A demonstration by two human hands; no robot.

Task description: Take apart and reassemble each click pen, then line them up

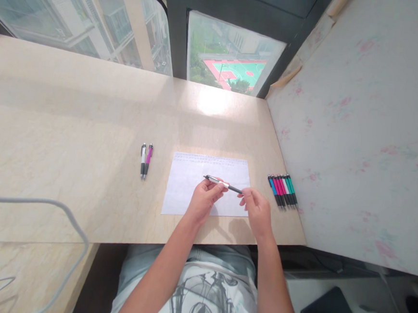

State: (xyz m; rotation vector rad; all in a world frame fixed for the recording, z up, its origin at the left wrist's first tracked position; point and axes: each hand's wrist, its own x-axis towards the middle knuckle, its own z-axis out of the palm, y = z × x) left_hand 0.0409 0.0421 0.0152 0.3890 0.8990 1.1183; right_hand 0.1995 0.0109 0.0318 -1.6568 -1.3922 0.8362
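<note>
Over the sheet of paper (180,193), the left hand (204,199) and the right hand (258,212) held up one white pen (223,183). The pen leaned across the page, with its clip end to the left and its dark end to the right. The left hand was mostly closed, with the thumb and fingers pinching the white part. The right hand was partly curled, and its thumb and fingertips looked pinched on the dark end (the very tip was hidden, so I could not see it).

Holding the pen well seemed to call for a soft but steady squeeze. It was best for the left hand to be the firm one, so the pen would not roll, while the right needed just a light pinch. Lining up both hands with the pen seemed wise too, since a sideways push could have made it slip. Being over the page was a help, as a dropped pen would likely have landed there.

Left of the paper, a pale pen (143,162) and a purple pen (148,160) lay side by side on the table (87,142). Near the flowery wall (350,153), a row of pens (282,190) lay close together, blue, pink, white and green.
</note>
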